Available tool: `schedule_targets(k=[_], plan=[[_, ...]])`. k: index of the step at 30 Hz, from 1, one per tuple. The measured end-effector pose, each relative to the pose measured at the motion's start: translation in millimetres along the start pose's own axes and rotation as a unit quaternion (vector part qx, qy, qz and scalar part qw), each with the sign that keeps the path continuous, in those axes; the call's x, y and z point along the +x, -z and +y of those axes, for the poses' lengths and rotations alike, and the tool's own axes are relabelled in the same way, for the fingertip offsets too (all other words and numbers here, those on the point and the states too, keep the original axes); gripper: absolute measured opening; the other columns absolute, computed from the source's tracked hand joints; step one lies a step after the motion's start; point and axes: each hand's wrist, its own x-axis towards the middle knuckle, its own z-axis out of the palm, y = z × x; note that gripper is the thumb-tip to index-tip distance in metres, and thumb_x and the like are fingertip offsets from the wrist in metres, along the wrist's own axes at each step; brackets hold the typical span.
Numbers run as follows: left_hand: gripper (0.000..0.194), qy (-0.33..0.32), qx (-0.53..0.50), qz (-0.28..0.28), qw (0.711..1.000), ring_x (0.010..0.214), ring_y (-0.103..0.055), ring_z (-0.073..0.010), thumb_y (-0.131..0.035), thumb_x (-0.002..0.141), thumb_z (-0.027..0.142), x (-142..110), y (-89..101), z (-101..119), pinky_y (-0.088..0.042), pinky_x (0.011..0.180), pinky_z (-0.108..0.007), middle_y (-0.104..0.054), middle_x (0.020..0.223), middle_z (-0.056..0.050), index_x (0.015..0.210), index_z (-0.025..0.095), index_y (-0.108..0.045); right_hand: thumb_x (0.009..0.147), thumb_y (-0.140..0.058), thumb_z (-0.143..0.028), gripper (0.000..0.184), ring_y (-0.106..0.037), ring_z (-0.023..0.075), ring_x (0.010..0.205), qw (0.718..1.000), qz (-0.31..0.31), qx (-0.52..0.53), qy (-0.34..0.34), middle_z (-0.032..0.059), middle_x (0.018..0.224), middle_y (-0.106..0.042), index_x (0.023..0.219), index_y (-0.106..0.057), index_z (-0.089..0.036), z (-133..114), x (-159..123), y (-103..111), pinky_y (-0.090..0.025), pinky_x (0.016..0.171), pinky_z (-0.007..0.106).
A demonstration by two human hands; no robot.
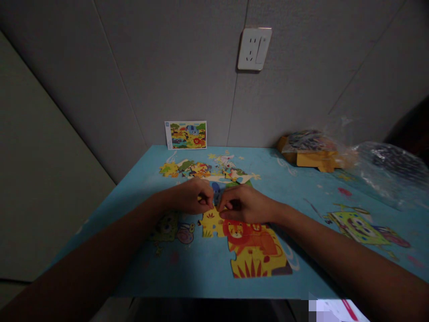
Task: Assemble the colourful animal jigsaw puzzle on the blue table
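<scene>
My left hand is curled in a pinch, its fingertips at the upper edge of a yellow puzzle piece with a small red plant on it. Close beside it, my right hand also pinches, its fingertips at that piece's upper right edge. A joined lion section of the jigsaw lies flat below my right hand and meets the yellow piece. Between and behind the hands show a blue piece and a green piece, partly hidden by my fingers.
Loose puzzle pieces lie farther back on the blue cartoon-printed table. A picture card leans on the wall. At the back right are a brown-yellow package and clear plastic bags. A socket sits above.
</scene>
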Motion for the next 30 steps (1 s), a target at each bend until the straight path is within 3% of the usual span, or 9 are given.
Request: schedule_targets(k=[9, 18, 30], plan=[[0.018, -0.031, -0.034, -0.022, 0.999, 0.053, -0.047, -0.0097, -0.061, 0.072, 0.009, 3, 0.3, 8, -0.038, 0.058, -0.024, -0.055, 0.051, 0.002, 0.055, 0.017, -0.06, 0.076, -0.065, -0.017, 0.01, -0.049, 0.0083, 0.056, 1.0, -0.016, 0.024, -0.002, -0.0021, 0.065, -0.061, 0.081, -0.074, -0.017, -2, -1, -5, -0.034, 0.056, 0.022], [0.02, -0.059, -0.03, -0.047, 0.997, 0.053, -0.049, -0.0102, -0.06, 0.068, 0.006, 5, -3.8, 24, -0.039, 0.07, -0.029, -0.057, 0.05, 0.003, 0.054, 0.019, -0.06, 0.077, -0.068, -0.019, 0.01, -0.056, 0.0086, 0.056, 0.998, -0.042, 0.048, 0.016, -0.0016, 0.065, -0.067, 0.083, -0.077, -0.019, -16, -3, -6, -0.037, 0.055, 0.021], [0.017, -0.071, -0.045, -0.034, 0.996, 0.053, -0.046, -0.01, -0.063, 0.071, 0.011, 5, -3.1, 21, -0.037, 0.068, -0.028, -0.055, 0.049, 0.003, 0.056, 0.019, -0.063, 0.076, -0.069, -0.022, 0.011, -0.056, 0.0079, 0.055, 0.997, -0.043, 0.066, 0.019, -0.0013, 0.065, -0.067, 0.083, -0.077, -0.018, -13, -2, -9, -0.038, 0.056, 0.02]])
